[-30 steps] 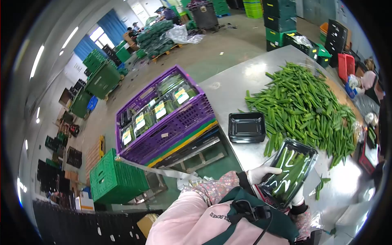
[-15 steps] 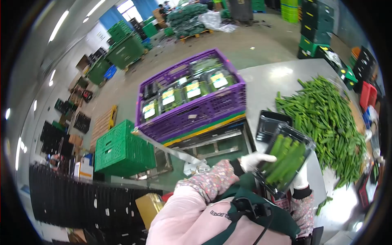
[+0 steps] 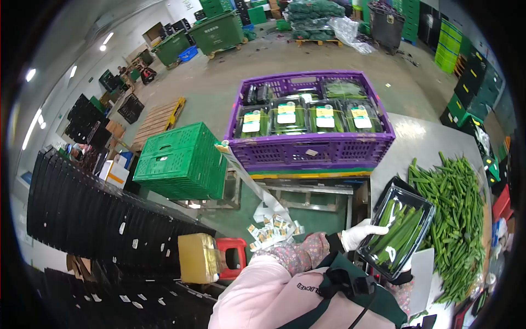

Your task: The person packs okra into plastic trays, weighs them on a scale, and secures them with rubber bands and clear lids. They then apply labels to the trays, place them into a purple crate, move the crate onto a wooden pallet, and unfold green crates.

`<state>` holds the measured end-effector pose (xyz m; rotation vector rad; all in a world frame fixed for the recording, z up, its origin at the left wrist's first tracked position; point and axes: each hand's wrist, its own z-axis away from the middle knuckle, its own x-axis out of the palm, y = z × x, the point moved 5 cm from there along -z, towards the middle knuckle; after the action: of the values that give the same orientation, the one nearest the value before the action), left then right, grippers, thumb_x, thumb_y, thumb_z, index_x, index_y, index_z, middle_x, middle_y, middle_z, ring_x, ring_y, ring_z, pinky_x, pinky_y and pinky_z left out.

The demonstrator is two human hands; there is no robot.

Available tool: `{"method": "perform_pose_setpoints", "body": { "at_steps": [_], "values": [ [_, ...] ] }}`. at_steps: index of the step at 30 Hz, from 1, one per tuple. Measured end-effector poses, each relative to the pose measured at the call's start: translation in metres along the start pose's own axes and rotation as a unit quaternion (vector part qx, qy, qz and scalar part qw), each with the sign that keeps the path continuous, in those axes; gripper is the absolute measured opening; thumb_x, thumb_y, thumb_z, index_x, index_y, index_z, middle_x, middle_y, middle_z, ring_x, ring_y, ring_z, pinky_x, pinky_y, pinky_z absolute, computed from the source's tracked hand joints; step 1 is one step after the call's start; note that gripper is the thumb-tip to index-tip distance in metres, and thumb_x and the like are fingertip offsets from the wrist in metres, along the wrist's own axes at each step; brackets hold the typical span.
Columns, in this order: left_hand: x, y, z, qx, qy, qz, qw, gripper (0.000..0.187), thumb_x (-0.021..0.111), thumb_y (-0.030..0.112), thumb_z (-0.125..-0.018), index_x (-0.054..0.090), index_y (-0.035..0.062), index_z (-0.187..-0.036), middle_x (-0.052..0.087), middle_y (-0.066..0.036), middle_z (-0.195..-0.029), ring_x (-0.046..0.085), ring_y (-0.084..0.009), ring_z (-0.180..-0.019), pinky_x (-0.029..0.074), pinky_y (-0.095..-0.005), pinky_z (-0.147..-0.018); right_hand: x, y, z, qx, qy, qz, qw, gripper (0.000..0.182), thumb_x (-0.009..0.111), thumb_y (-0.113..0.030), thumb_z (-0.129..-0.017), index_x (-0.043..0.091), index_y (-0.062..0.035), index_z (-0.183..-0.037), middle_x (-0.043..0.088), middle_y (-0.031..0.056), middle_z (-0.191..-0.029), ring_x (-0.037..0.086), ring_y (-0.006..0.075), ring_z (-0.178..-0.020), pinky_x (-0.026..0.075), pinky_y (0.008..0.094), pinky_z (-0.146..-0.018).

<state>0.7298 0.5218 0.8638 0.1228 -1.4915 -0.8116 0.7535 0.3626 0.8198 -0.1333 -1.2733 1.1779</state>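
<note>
A clear-covered black tray of green okra pods [image 3: 399,233] is held tilted in front of my body. My left hand [image 3: 361,234], in a white glove, grips the tray's left edge with the thumb over it. My right hand [image 3: 406,265], also gloved, supports the lower right side; the tray hides most of its fingers. Behind the held tray, the edge of another black tray [image 3: 390,189] shows. To the right, a large heap of loose okra [image 3: 452,219] covers part of the metal table [image 3: 408,134].
Ahead stands a purple crate [image 3: 312,153] with several labelled, wrapped packs. Left of it are stacked green crates [image 3: 178,164]. A strip of labels [image 3: 274,227] hangs down beside a red stool [image 3: 233,256] and a cardboard box [image 3: 197,257]. Black crates [image 3: 109,219] line the left side.
My view has levelled and swung left, so the purple crate appears farther right and straighter. Both hands keep hold of the okra tray, which now covers most of the other black tray.
</note>
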Motion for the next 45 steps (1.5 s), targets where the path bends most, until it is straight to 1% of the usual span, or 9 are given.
{"method": "perform_pose_setpoints", "body": {
  "at_steps": [13,17,19,23,29,37,41,42,45],
  "values": [
    [-0.043,0.043,0.020,0.075,-0.046,0.112,0.990,0.055,0.063,0.015,-0.089,0.046,0.0022,-0.139,0.060,-0.012,-0.129,0.060,-0.0213,-0.115,0.045,-0.0355,-0.103,-0.027,0.009,-0.071,-0.059,-0.074,0.074,0.993,0.046,0.046,-0.046,-0.101,0.058,-0.0058,-0.120,0.066,0.0046,-0.103,0.063,0.0188,-0.096,0.053,0.0376,-0.083],
    [-0.039,0.100,0.034,0.006,-0.083,-0.115,0.990,0.064,0.075,0.013,-0.077,0.049,0.0003,-0.134,0.064,-0.009,-0.116,0.061,-0.0171,-0.102,0.048,-0.0329,-0.094,0.059,-0.077,-0.075,0.005,-0.114,-0.136,0.984,0.052,0.044,-0.043,-0.102,0.053,-0.0001,-0.129,0.054,-0.0023,-0.072,0.047,0.0042,-0.055,0.046,0.0190,-0.055],
    [-0.029,0.115,0.033,-0.065,-0.104,-0.221,0.968,0.067,0.079,0.014,-0.074,0.049,-0.0007,-0.132,0.061,-0.009,-0.114,0.057,-0.0160,-0.104,0.045,-0.0325,-0.095,0.112,-0.110,-0.059,0.001,-0.212,0.041,0.976,0.059,0.044,-0.044,-0.103,0.043,0.0033,-0.139,0.047,-0.0044,-0.065,0.032,0.0007,-0.043,0.032,0.0160,-0.039],
    [-0.011,0.119,0.025,-0.035,-0.094,-0.520,0.848,0.072,0.079,0.016,-0.075,0.046,-0.0021,-0.135,0.054,-0.010,-0.129,0.047,-0.0156,-0.120,0.037,-0.0340,-0.104,0.160,-0.141,-0.039,0.039,-0.319,0.355,0.878,0.073,0.057,-0.043,-0.096,0.033,0.0025,-0.147,0.056,-0.0036,-0.070,0.033,0.0012,-0.042,0.026,0.0173,-0.037],
    [-0.055,0.105,0.046,-0.029,-0.042,-0.371,0.927,0.096,0.079,0.002,-0.072,0.025,0.0001,-0.151,0.030,-0.012,-0.155,0.023,-0.0192,-0.145,0.014,-0.0320,-0.119,0.179,-0.130,0.024,-0.004,-0.358,0.719,0.596,0.069,0.082,-0.030,-0.078,0.054,-0.0132,-0.139,0.055,-0.0001,-0.058,0.048,0.0081,-0.048,0.043,0.0253,-0.051],
    [-0.086,0.121,0.080,-0.028,0.111,-0.217,0.970,0.067,0.071,0.006,-0.082,0.043,-0.0005,-0.143,0.054,-0.007,-0.136,0.051,-0.0164,-0.122,0.037,-0.0304,-0.106,0.160,-0.072,0.018,-0.115,-0.310,0.683,0.651,0.031,0.074,-0.021,-0.082,0.064,-0.0055,-0.107,0.061,0.0037,-0.080,0.061,0.0204,-0.074,0.051,0.0314,-0.069],
    [-0.090,0.144,0.072,0.020,0.118,-0.286,0.951,0.063,0.072,0.008,-0.084,0.046,-0.0005,-0.140,0.056,-0.006,-0.133,0.052,-0.0152,-0.118,0.038,-0.0303,-0.105,0.177,-0.086,-0.009,-0.329,-0.270,0.658,0.622,0.021,0.074,-0.015,-0.081,0.068,-0.0047,-0.098,0.068,0.0097,-0.096,0.065,0.0248,-0.085,0.052,0.0331,-0.077],
    [-0.088,0.153,0.073,0.008,0.116,-0.297,0.948,0.065,0.073,0.010,-0.084,0.044,-0.0006,-0.141,0.055,-0.007,-0.134,0.050,-0.0153,-0.120,0.037,-0.0306,-0.106,0.181,-0.105,-0.015,-0.278,-0.163,0.626,0.711,0.015,0.073,-0.012,-0.080,0.069,-0.0037,-0.091,0.069,0.0111,-0.096,0.066,0.0234,-0.089,0.052,0.0328,-0.080],
    [-0.089,0.172,0.071,-0.011,0.104,-0.320,0.942,0.069,0.075,0.010,-0.081,0.042,-0.0018,-0.142,0.053,-0.008,-0.136,0.048,-0.0157,-0.123,0.034,-0.0305,-0.108,0.199,-0.124,-0.063,-0.193,-0.112,0.597,0.771,0.052,0.078,-0.021,-0.080,0.058,-0.0001,-0.124,0.066,0.0144,-0.115,0.062,0.0200,-0.107,0.048,0.0324,-0.095]
  ]
}}
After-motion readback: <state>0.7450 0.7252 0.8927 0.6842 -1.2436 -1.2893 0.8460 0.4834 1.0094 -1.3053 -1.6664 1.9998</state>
